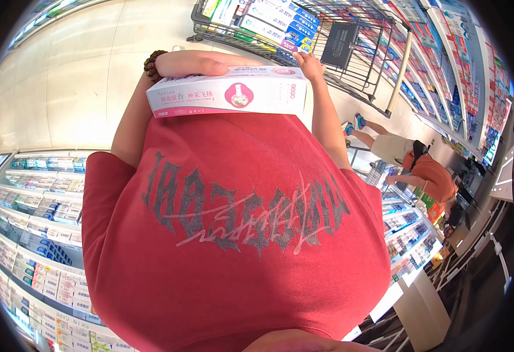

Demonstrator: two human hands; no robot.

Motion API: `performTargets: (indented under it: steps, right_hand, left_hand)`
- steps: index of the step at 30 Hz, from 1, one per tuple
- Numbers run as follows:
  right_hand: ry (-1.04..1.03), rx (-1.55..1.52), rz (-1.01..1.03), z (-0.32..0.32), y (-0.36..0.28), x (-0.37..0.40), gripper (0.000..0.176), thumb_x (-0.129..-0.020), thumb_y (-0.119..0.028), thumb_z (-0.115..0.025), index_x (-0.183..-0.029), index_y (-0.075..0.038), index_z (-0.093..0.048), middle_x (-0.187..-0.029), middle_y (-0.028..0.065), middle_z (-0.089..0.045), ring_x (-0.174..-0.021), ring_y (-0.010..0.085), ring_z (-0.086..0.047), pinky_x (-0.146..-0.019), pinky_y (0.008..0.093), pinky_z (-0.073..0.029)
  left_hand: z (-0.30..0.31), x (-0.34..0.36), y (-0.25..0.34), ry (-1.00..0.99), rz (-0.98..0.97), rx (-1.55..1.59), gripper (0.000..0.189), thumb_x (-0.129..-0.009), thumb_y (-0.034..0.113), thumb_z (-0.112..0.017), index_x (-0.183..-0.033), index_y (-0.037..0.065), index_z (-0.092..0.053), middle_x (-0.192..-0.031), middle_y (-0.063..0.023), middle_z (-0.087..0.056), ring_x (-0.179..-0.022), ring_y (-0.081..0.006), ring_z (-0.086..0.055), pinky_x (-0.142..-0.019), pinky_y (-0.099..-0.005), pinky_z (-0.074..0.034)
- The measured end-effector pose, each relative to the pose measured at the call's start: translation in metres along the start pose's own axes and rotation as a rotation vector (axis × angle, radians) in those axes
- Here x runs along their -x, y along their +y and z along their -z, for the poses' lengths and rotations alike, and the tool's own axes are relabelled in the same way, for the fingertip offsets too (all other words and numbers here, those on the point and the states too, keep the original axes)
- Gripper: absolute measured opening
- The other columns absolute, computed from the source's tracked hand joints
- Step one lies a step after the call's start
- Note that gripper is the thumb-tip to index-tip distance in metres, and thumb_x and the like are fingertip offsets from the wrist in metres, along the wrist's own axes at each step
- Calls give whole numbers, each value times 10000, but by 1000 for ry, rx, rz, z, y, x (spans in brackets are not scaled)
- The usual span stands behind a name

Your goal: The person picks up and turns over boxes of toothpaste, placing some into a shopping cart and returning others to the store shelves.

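Note:
A long white-and-pink carton is held across the front of my red shirt. It carries printed characters and a round pink picture of a white bottle. My left hand lies over the carton's top edge, thumb pressed on it and the other fingers mostly hidden. Brown beads circle that wrist. By the carton's right end is my right hand, its fingers raised and slightly apart, not wrapped round the carton in this view.
Ahead stands a shopping cart loaded with several blue-and-white boxes. Stocked shelves line the left and right. A person in an orange top bends near shelving at the right. Pale floor stretches along the upper left.

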State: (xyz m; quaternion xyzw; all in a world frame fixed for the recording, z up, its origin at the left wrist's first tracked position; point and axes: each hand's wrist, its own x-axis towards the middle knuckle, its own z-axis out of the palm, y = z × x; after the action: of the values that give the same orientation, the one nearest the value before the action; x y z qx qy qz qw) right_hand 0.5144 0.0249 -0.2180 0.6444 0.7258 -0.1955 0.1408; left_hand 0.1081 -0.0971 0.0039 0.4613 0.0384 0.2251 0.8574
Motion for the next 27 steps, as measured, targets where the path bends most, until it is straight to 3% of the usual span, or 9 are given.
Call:
performTargets:
  steps: [9, 15, 27]
  right_hand:
    - [-218, 16, -35, 15, -4, -4, 574, -939, -661, -393, -1218, -240, -666, -1316, 104, -584, -1235, 363, -511, -1019, 687, -254]
    - [-4, 14, 5, -7, 6, -7, 571, -942, -653, -398, -1225, -232, -659, -1333, 95, -570, -1229, 398, -503, -1027, 696, -242]
    - [17, 3, 15, -3, 1, -1, 538, -945, -629, -417, -1225, -236, -656, -1316, 83, -578, -1210, 374, -519, -1026, 674, -259]
  left_hand:
    - [8, 2, -7, -16, 6, -26, 916, -941, 538, -489, -1479, -145, -200, -1535, -275, -269, -1434, -277, -296, -1151, -361, -232]
    - [10, 3, -10, -16, 2, -19, 897, -948, 521, -487, -1478, -145, -202, -1535, -271, -272, -1435, -279, -294, -1152, -360, -230]
    - [4, 2, -2, 4, -8, -35, 886, -950, 515, -484, -1474, -146, -214, -1530, -276, -281, -1435, -286, -293, -1155, -364, -226]
